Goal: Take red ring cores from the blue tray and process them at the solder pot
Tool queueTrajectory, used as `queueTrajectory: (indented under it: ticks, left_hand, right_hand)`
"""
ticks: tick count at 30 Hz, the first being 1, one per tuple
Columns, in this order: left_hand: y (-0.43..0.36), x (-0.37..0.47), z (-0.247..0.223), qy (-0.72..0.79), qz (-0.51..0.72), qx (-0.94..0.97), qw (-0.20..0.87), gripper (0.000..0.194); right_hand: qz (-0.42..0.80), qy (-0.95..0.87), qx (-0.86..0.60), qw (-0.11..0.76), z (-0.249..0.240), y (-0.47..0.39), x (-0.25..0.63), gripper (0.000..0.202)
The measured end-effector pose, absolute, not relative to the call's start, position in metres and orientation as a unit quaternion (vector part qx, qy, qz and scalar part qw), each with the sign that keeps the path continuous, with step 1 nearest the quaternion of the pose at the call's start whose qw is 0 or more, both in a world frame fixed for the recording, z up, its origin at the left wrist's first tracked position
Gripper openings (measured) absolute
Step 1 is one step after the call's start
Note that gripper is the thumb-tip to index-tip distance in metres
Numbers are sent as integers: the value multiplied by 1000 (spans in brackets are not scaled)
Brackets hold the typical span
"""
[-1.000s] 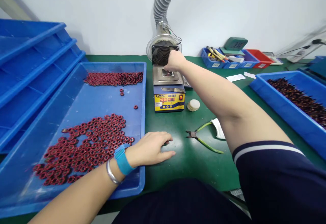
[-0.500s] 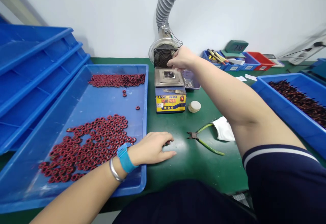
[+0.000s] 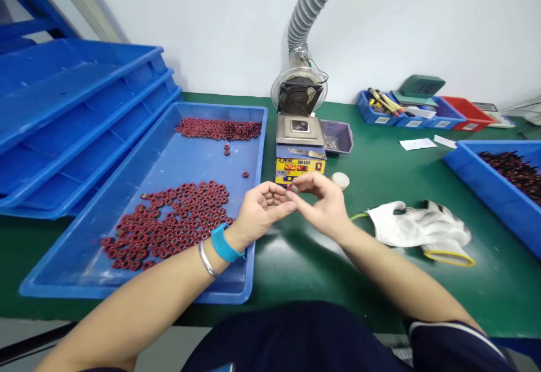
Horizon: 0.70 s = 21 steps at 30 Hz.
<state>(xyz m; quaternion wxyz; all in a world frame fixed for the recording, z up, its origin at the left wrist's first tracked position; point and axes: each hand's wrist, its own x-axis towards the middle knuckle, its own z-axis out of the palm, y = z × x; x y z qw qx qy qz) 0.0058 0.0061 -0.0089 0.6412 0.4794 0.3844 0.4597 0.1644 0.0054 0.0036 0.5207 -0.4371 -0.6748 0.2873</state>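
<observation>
My left hand (image 3: 262, 209) and my right hand (image 3: 322, 203) meet in front of the yellow-and-blue heating unit (image 3: 300, 168). Between the thumb and fingers of my right hand is a small red ring-shaped part (image 3: 289, 187). My left hand is half curled just beside it, its fingertips near the part; whether it grips anything is hidden. To the left, a large blue tray (image 3: 164, 160) holds many similar red parts (image 3: 186, 214), in a loose heap at the front and a packed band at the back. A metal plate (image 3: 310, 129) with a small square opening tops the unit.
Gloves (image 3: 406, 225) lie right of my right hand, over a green pliers handle (image 3: 360, 215). A round white object (image 3: 340, 180) and purple bin (image 3: 344, 138) flank the unit. Blue trays (image 3: 105, 101) stack left; another blue tray (image 3: 473, 160) stands right. Behind is a duct (image 3: 308, 8).
My right hand has come back from above the heating unit to meet my left hand, which has risen off the table. The view has shifted, showing the gloves.
</observation>
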Motion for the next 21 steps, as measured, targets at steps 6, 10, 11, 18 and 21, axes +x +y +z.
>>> queueTrajectory:
  ticks: [6,10,11,18,21]
  left_hand:
    - [3,12,-9,417,448,538,580,34]
    - [27,-18,2,473,474,595,444,25]
    - [36,-31,6,502,480,609,383,23]
    - [97,-80,0,692,165,671,209,4]
    - [113,-63,-16,700,109,672,216,17]
  right_hand:
    - [123,-732,-422,521,-19,-18,158,10]
    - [127,-734,-429,510,-22,-33,172,19]
    - [129,-735,-432,506,-26,-40,177,19]
    - [189,-730,-427,499,-62,-83,194,29]
    - [207,-740,-406,494,-65,-87,192,28]
